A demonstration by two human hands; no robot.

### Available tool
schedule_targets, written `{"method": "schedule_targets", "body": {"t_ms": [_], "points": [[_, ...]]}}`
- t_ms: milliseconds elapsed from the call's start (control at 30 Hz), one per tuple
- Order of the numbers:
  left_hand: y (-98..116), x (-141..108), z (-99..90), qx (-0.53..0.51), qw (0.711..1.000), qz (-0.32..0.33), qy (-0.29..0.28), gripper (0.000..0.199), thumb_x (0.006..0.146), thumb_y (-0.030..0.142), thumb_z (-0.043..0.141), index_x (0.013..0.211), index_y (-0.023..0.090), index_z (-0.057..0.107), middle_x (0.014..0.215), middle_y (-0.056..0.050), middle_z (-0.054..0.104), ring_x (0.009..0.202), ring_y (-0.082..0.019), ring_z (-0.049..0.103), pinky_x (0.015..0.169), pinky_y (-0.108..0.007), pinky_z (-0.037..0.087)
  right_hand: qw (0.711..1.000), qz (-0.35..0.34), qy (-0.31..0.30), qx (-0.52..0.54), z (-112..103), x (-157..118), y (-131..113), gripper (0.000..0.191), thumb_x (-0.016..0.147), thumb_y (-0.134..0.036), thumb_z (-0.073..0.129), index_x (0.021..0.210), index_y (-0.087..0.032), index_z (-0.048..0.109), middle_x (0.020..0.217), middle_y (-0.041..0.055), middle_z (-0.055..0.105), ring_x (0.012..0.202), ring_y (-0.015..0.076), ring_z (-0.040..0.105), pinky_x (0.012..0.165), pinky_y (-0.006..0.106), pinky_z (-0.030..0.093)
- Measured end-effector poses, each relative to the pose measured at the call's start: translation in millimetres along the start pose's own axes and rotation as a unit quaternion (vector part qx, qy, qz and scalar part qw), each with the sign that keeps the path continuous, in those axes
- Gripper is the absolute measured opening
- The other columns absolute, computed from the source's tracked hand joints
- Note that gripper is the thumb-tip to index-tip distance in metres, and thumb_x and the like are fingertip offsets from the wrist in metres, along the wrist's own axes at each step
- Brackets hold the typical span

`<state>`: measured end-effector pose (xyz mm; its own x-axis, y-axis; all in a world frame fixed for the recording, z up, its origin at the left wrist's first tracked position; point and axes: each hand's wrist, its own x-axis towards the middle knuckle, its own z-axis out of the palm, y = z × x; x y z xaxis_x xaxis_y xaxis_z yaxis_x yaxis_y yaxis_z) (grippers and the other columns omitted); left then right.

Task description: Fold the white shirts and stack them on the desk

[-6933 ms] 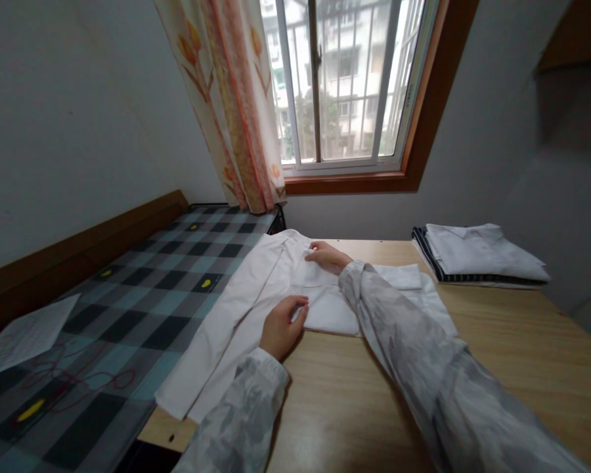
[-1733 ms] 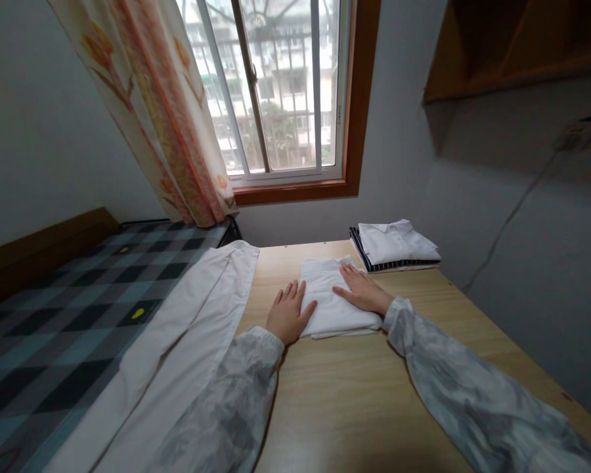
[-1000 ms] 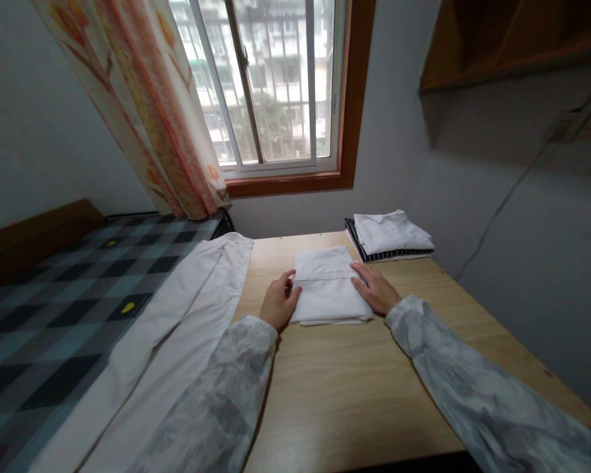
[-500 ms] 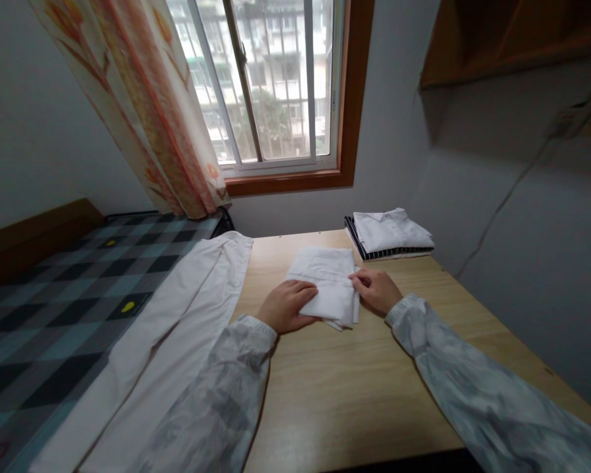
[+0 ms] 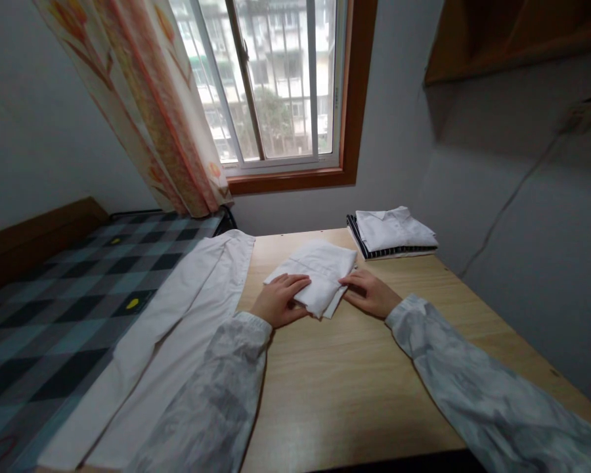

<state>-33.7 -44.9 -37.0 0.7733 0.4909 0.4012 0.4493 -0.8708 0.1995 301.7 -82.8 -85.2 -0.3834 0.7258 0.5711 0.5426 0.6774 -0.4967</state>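
Note:
A folded white garment (image 5: 315, 266) lies turned at an angle on the wooden table, between my hands. At its lower left edge, my left hand (image 5: 282, 301) grips it, fingers on top and the thumb mostly out of sight. My right hand (image 5: 372, 292) pinches the right corner between thumb and fingertips. What kind of garment it is cannot be made out from the fold. Along the table's left side a long white garment (image 5: 177, 328), like a pair of trousers, is stretched out.
On the table (image 5: 335, 394), at the far right corner, a folded white collared shirt (image 5: 396, 230) rests on black striped clothing (image 5: 357, 238). A bed with a checked cover (image 5: 69, 309) adjoins on the left. Behind are a curtain (image 5: 142, 98) and window; a wall shelf (image 5: 512, 46) hangs upper right.
Between my hands the folded white garment has turned clockwise, its near edge now slanting. Both hands have shifted slightly left with it, and my right hand has moved to its corner.

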Motion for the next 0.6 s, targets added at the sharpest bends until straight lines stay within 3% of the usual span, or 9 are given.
{"method": "schedule_targets", "body": {"t_ms": [100, 200, 267, 333, 400, 467, 533, 600], "points": [[6.5, 4.2, 6.2, 0.018, 1.000, -0.019, -0.017, 0.048, 0.095, 0.027, 0.070, 0.143, 0.026, 0.068, 0.146, -0.011, 0.073, 0.132, -0.031, 0.069, 0.112, -0.045, 0.055, 1.000, 0.017, 0.008, -0.011, 4.2, 0.8, -0.4, 0.034, 0.096, -0.036, 0.080, 0.128, -0.025, 0.078, 0.121, 0.0128, 0.078, 0.115, 0.0331, 0.072, 0.104, 0.052, 0.060], [12.5, 7.1, 12.8, 0.041, 0.996, -0.073, -0.012, 0.047, 0.088, 0.013, 0.065, 0.133, 0.024, 0.072, 0.135, -0.010, 0.077, 0.122, -0.031, 0.073, 0.102, -0.042, 0.058, 0.999, 0.027, 0.008, -0.015, 5.1, 0.9, -6.0, 0.031, 0.098, -0.037, 0.077, 0.127, -0.025, 0.078, 0.120, 0.0123, 0.077, 0.113, 0.0321, 0.073, 0.103, 0.051, 0.061], [12.8, 7.2, 15.0, 0.018, 0.993, -0.113, 0.023, 0.047, 0.085, 0.010, 0.063, 0.129, 0.023, 0.073, 0.128, -0.010, 0.079, 0.115, -0.031, 0.075, 0.098, -0.041, 0.058, 1.000, 0.015, 0.018, -0.014, 1.9, 1.3, -11.4, 0.035, 0.098, -0.036, 0.077, 0.132, -0.026, 0.076, 0.124, 0.0127, 0.076, 0.118, 0.0322, 0.072, 0.106, 0.052, 0.059], [9.8, 6.8, 14.7, -0.055, 0.980, -0.161, 0.099, 0.043, 0.086, 0.014, 0.064, 0.127, 0.022, 0.074, 0.121, -0.009, 0.081, 0.109, -0.030, 0.076, 0.097, -0.040, 0.058, 0.998, 0.008, 0.063, -0.018, -2.8, 3.0, -17.0, 0.050, 0.095, -0.038, 0.081, 0.142, -0.026, 0.071, 0.136, 0.0147, 0.071, 0.130, 0.0343, 0.066, 0.116, 0.055, 0.054], [5.2, 7.5, 12.4, -0.178, 0.946, -0.203, 0.179, 0.035, 0.089, 0.025, 0.069, 0.123, 0.020, 0.075, 0.117, -0.010, 0.082, 0.107, -0.029, 0.076, 0.097, -0.040, 0.058, 0.989, 0.036, 0.142, -0.010, -6.0, 6.4, -21.6, 0.074, 0.087, -0.041, 0.089, 0.153, -0.025, 0.061, 0.153, 0.0175, 0.061, 0.146, 0.0370, 0.056, 0.127, 0.058, 0.043], [1.3, 10.2, 9.2, -0.330, 0.891, -0.227, 0.214, 0.040, 0.087, 0.038, 0.078, 0.122, 0.018, 0.075, 0.119, -0.012, 0.082, 0.109, -0.031, 0.076, 0.098, -0.042, 0.059, 0.973, 0.096, 0.205, 0.053, -5.3, 10.9, -24.9, 0.097, 0.079, -0.047, 0.095, 0.162, -0.024, 0.050, 0.162, 0.0189, 0.055, 0.151, 0.0379, 0.051, 0.130, 0.058, 0.039], [-1.1, 14.5, 6.5, -0.467, 0.822, -0.244, 0.216, 0.056, 0.082, 0.049, 0.085, 0.126, 0.016, 0.075, 0.124, -0.014, 0.081, 0.113, -0.034, 0.076, 0.099, -0.045, 0.060, 0.950, 0.161, 0.208, 0.167, -1.5, 14.8, -27.0, 0.101, 0.077, -0.053, 0.095, 0.162, -0.024, 0.047, 0.159, 0.0187, 0.060, 0.145, 0.0371, 0.058, 0.125, 0.057, 0.046], [-2.4, 19.2, 4.7, -0.549, 0.760, -0.267, 0.222, 0.065, 0.078, 0.054, 0.090, 0.127, 0.014, 0.076, 0.120, -0.016, 0.083, 0.111, -0.037, 0.077, 0.098, -0.048, 0.061, 0.925, 0.206, 0.181, 0.265, 2.9, 16.6, -28.4, 0.093, 0.079, -0.059, 0.092, 0.156, -0.026, 0.053, 0.151, 0.0166, 0.067, 0.138, 0.0359, 0.065, 0.118, 0.055, 0.054]]}}
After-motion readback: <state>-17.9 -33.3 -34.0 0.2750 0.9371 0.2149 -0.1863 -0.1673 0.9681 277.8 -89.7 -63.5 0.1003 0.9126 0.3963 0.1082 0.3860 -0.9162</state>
